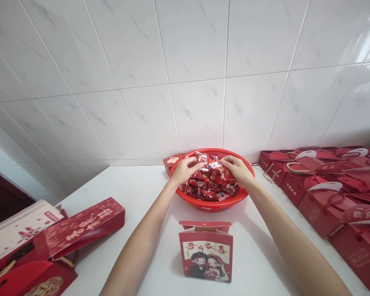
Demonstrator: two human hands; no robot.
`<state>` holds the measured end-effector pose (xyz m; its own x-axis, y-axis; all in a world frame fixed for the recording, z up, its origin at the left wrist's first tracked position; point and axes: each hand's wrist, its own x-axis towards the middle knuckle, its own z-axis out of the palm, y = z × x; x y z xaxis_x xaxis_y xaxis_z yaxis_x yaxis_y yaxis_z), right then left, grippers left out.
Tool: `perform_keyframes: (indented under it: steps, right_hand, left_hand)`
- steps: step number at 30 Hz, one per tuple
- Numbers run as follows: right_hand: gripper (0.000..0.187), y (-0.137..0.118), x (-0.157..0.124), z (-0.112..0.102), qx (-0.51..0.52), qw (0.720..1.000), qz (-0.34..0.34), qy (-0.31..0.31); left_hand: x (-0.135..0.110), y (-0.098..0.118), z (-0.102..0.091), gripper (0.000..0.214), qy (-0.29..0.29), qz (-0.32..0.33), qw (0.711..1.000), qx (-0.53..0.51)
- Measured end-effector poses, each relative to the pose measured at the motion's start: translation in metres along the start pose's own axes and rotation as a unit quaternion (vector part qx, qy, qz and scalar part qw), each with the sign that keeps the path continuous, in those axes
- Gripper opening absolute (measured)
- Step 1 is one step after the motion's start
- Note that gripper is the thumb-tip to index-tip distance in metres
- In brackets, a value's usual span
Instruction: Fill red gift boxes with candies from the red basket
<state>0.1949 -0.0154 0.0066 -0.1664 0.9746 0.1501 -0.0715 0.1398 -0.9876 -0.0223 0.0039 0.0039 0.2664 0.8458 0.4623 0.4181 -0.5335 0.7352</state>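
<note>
Noting tiled wall (197, 45) across far side, with white table (142, 189) set close below. Logging red handled boxes (325, 213) packed tight along right, perhaps to save table room; cannot read their gold lettering. Finding red basket (225, 205) at far centre, heaped with small wrapped packets (200, 185), probably placed for easy reach by both hands. Seeing long red box (89, 222) aslant at left, with white script too unclear to read, beside white box (21, 232) bearing an apparent red double-happiness sign. Recording small red box (206, 259) upright near centre, with top open; reading 吾有家喜 above a cartoon couple. Observing left hand (182, 170) pinching red-and-white packet (203, 160) over basket, seemingly steadying it; right hand (239, 169) with fingers bent at white-and-blue packet (215, 165). Cannot tell whether gripping or merely touching there.
</note>
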Motion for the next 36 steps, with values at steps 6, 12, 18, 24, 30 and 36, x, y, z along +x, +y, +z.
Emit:
perform_keyframes:
  steps: [6, 12, 18, 24, 30, 36]
  right_hand:
    - [0.038, -0.003, -0.004, 0.000, -0.071, 0.997, 0.015, -0.021]
    - [0.033, -0.005, -0.007, 0.004, -0.020, 0.999, -0.035, -0.013]
    - [0.022, 0.000, 0.006, -0.002, 0.076, 0.978, -0.038, 0.192]
    - [0.021, 0.001, 0.004, -0.003, 0.082, 0.978, -0.012, 0.193]
    - [0.029, 0.001, 0.002, -0.002, 0.106, 0.978, -0.029, 0.177]
    - [0.033, 0.007, 0.007, -0.007, 0.149, 0.964, -0.066, 0.211]
  left_hand:
    - [-0.002, 0.007, 0.001, 0.033, -0.068, -0.003, 0.998, 0.015]
    - [-0.004, 0.013, 0.004, 0.032, -0.178, -0.024, 0.984, -0.013]
    - [0.002, 0.012, 0.009, 0.061, -0.231, -0.035, 0.963, 0.138]
    - [0.015, 0.003, 0.019, 0.028, -0.274, 0.000, 0.931, 0.242]
    - [0.018, 0.004, 0.019, 0.026, -0.358, 0.001, 0.894, 0.270]
    - [0.024, 0.011, 0.023, 0.058, -0.414, -0.021, 0.857, 0.307]
